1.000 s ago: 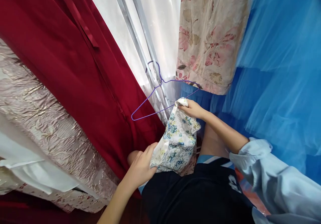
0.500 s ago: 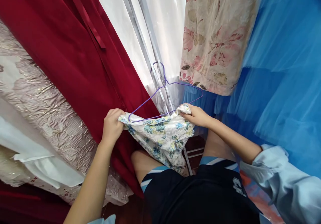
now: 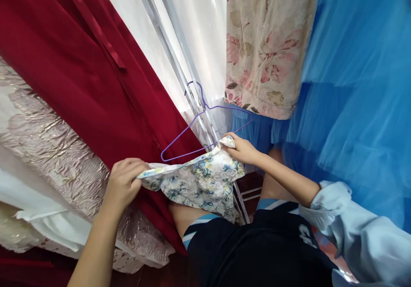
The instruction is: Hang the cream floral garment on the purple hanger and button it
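Below hanger | floral cloth, long edge rising rightward | fingers clamped on its ends: left hand; right hand, nearer hanger

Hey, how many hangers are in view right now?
1: a purple hanger by the silver poles, just above the blue-and-white floral cloth in the picture. Others may be hidden behind the hanging garments.

We see: floral cloth, matt, softly creased | purple hanger, smooth, plastic-looking | rack poles, shiny metal | left, red fabric, smooth, low sheen; pale textured fabric, rough, crinkled, glinting | right, blue netting, sheer, gauzy | upper centre-right, printed fabric, matt
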The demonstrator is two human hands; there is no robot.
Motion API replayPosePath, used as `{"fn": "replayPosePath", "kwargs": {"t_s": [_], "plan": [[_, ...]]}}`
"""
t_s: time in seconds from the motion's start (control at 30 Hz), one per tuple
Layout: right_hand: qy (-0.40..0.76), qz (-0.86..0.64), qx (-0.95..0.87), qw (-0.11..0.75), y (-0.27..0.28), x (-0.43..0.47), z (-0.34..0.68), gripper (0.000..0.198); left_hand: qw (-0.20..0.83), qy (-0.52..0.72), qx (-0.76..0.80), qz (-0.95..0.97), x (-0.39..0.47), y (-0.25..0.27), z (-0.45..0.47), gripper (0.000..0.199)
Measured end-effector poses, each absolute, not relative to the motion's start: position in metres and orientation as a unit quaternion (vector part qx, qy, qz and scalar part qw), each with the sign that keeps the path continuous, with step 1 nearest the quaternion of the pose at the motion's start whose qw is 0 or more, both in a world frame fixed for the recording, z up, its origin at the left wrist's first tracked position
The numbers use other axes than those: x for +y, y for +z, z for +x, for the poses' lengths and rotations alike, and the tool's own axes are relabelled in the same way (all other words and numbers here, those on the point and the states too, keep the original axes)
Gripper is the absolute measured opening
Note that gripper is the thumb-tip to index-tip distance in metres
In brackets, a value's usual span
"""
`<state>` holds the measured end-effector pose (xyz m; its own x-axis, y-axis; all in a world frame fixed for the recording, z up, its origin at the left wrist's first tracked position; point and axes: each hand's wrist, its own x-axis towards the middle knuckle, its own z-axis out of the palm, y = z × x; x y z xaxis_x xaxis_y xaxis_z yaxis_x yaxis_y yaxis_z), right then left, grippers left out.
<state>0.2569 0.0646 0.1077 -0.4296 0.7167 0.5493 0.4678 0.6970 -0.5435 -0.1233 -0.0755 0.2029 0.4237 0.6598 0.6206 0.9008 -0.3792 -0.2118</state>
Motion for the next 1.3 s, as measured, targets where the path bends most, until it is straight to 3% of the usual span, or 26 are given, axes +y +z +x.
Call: {"fn": "replayPosePath", "kwargs": {"t_s": [0.3,0.47,0.6,0.9,1.0,1.17,1.3], "plan": [[0.186,-0.332,-0.826,0.417,0.097,0.066,0.253,0.023,0.281,-0.262,-0.603,-0.699,-0.049,0.225,-0.094,0.025],[0.203,-0.295,-0.83,0.427,0.096,0.065,0.255,0.03,0.229,-0.273,-0.619,-0.7,-0.02,0.229,-0.072,0.048],[0.208,-0.278,-0.84,0.416,0.098,0.057,0.246,0.033,0.194,-0.336,-0.563,-0.729,-0.005,0.233,-0.037,0.053],[0.25,-0.225,-0.837,0.431,0.104,0.036,0.241,0.032,0.196,-0.357,-0.622,-0.669,0.029,0.229,0.013,0.025],[0.205,-0.234,-0.816,0.487,0.109,0.03,0.261,0.021,0.185,-0.395,-0.638,-0.635,0.025,0.222,0.006,0.017],[0.097,-0.355,-0.618,0.695,0.115,0.047,0.314,0.017,0.2,-0.425,-0.615,-0.634,0.017,0.22,-0.006,0.011],[0.12,-0.398,-0.596,0.687,0.122,0.081,0.352,0.018,0.199,-0.427,-0.603,-0.644,0.017,0.217,-0.005,0.018]]}}
